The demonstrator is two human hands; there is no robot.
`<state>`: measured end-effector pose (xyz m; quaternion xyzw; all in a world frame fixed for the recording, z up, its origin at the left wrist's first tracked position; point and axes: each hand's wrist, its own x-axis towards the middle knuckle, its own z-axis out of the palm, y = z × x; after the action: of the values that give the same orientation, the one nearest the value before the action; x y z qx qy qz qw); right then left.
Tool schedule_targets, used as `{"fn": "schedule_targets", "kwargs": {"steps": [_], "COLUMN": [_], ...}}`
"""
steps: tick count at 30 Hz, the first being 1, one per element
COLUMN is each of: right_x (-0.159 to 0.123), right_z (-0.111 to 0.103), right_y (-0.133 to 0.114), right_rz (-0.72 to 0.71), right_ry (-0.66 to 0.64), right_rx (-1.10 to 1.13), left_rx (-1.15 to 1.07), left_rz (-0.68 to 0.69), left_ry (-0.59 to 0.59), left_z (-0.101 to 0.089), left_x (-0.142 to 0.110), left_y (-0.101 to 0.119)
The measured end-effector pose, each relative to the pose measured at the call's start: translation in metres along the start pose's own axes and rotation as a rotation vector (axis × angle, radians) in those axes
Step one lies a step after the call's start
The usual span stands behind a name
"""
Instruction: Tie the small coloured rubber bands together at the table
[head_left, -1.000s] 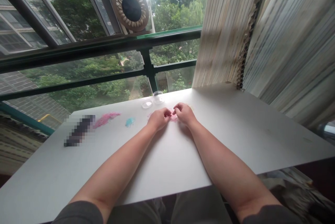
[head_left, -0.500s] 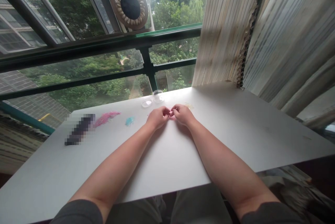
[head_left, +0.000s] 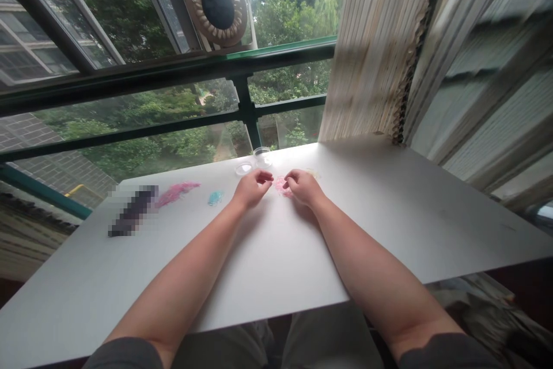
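Observation:
On the white table (head_left: 268,254) lies a small loose pile of thin pink loops or strands (head_left: 281,186); they are too fine to name surely. My right hand (head_left: 305,186) rests at the right side of this pile, fingers curled in and thumb close to them. What its fingertips hold, if anything, cannot be made out. Left of the pile, apart from it, my left hand (head_left: 254,189) has fingers stretched to the right and the thumb separated below them. A pale yellowish pile (head_left: 313,173) shows partly behind my right hand.
A clear round tub (head_left: 262,157) and a clear lid or dish (head_left: 243,168) stand at the window-side edge. To the left lie a turquoise pile (head_left: 215,198), a longer pink pile (head_left: 178,193) and a pixelated dark object (head_left: 133,210). A curtain (head_left: 367,58) hangs at the right.
My left hand has moved left, away from my right hand, and its fingers have opened. More of the pink pile shows between the hands. My right hand stays nearly in place.

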<state>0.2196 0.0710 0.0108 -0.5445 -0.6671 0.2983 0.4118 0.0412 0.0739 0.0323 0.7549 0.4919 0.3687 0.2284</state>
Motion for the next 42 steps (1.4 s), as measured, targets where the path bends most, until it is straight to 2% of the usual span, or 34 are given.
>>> {"fn": "schedule_targets", "kwargs": {"steps": [7,11,13,17,21,23,26,31,38,42], "right_x": [0.002,0.001,-0.001,-0.013,-0.03,-0.036,-0.04,-0.041,-0.042,-0.043], "right_z": [-0.001,-0.003,-0.003,0.002,0.014,0.02,0.026,0.027,0.027,0.027], "right_y": [0.002,0.0,-0.004,-0.015,-0.023,-0.024,-0.025,-0.028,-0.03,-0.03], "right_rz": [-0.033,-0.068,-0.096,-0.185,-0.312,-0.302,-0.26,-0.194,-0.116,-0.134], "right_ry": [0.094,0.213,0.212,0.057,-0.2,-0.337,-0.454,-0.463,-0.506,-0.504], "right_rx": [-0.007,0.049,0.079,0.07,-0.059,-0.119,-0.165,-0.157,-0.113,-0.14], "left_rx": [0.037,0.071,0.103,0.197,0.205,0.173,0.123,0.184,0.436,0.483], "left_rz": [-0.049,-0.091,-0.112,-0.187,-0.245,-0.271,-0.289,-0.326,-0.474,-0.501], "left_ry": [0.016,0.073,0.125,0.174,0.197,0.219,0.199,0.123,0.332,0.377], "left_z": [-0.012,-0.032,-0.045,-0.071,-0.091,-0.098,-0.104,-0.111,-0.142,-0.146], "left_x": [-0.018,-0.032,-0.04,-0.061,-0.084,-0.092,-0.099,-0.095,-0.093,-0.091], "left_y": [-0.009,-0.019,-0.028,-0.052,-0.075,-0.084,-0.09,-0.094,-0.124,-0.135]}}
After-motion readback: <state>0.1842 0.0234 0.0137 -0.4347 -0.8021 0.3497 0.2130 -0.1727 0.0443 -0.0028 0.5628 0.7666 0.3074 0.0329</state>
